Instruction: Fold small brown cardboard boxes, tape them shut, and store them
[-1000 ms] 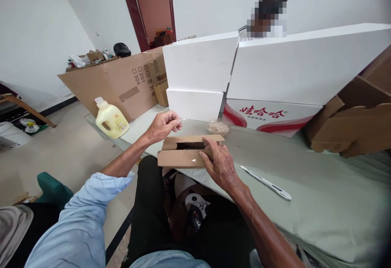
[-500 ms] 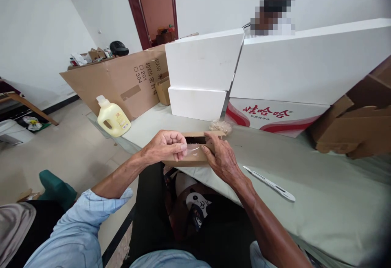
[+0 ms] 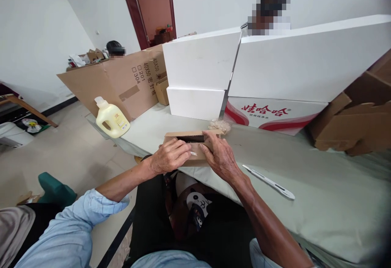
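A small cardboard box (image 3: 195, 162) sits at the table's near edge, with a dark gap along its top. My right hand (image 3: 221, 156) holds its right end, thumb on the front flap and fingers over the back edge. Closed over the left part of the front, my left hand (image 3: 171, 156) has its fingertips at a shiny strip of clear film (image 3: 193, 153); most of that film is hidden by the fingers. To the right of my right hand lies a white craft knife (image 3: 270, 182), its blade end toward the box.
Behind the box is a clear bag of small pale pieces (image 3: 220, 127). A yellow jug (image 3: 112, 119) stands left. White boxes (image 3: 201, 62), a red-and-white carton (image 3: 275, 115) and brown cardboard (image 3: 354, 125) line the table's back. Two people's heads show behind the boxes.
My left hand has turned palm down and come lower onto the box front; the clear film, visible between finger and thumb before, is now mostly covered. My right hand stays on the box.
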A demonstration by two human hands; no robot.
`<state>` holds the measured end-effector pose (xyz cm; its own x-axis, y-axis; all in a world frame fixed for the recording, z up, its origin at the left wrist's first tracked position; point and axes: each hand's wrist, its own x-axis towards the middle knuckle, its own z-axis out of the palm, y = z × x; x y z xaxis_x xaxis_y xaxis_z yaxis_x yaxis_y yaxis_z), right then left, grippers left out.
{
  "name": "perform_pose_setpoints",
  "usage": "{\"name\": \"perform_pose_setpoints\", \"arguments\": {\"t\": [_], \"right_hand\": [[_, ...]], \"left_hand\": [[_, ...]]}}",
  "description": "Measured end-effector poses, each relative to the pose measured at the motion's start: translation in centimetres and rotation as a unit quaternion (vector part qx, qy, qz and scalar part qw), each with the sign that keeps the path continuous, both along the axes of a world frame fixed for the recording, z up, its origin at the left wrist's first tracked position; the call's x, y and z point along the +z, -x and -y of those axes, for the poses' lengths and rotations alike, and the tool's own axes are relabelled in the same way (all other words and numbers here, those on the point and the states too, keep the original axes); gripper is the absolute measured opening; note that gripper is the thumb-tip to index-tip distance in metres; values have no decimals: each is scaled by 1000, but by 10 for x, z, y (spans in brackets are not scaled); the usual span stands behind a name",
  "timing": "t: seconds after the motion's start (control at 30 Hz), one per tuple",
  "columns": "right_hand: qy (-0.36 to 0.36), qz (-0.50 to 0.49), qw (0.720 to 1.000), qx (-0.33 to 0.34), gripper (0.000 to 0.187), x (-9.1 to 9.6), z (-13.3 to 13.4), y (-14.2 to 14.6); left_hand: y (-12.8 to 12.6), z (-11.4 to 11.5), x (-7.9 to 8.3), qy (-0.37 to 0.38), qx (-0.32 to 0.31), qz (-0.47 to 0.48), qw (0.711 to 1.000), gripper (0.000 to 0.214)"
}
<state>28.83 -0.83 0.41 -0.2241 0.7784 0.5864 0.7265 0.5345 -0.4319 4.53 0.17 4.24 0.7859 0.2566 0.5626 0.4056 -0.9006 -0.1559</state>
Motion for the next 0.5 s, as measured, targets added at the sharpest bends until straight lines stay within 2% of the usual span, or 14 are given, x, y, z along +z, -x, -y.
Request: {"name": "perform_pose_setpoints", "arguments": {"t": [0.1,0.23,0.33,0.43,0.5], "right_hand": [[-1,-6,1000,3,44,-1,-1,0],[0,-11,1000,1,42,-1,-2,1],[5,-13,1000,2,41,-1,-1,0],[4,-21,1000,18,42,0,0,0],[0,-26,999,27,43,2,1,0]], "left_hand": [[2,-3,-6,-14,10,-34,999,23],[4,0,-3,-12,12,-51,999,18],[6,5,2,24,13,5,1000,17],[7,7,9,77,65,87,991,16],[7,7,15,114,104,85,984,18]]}}
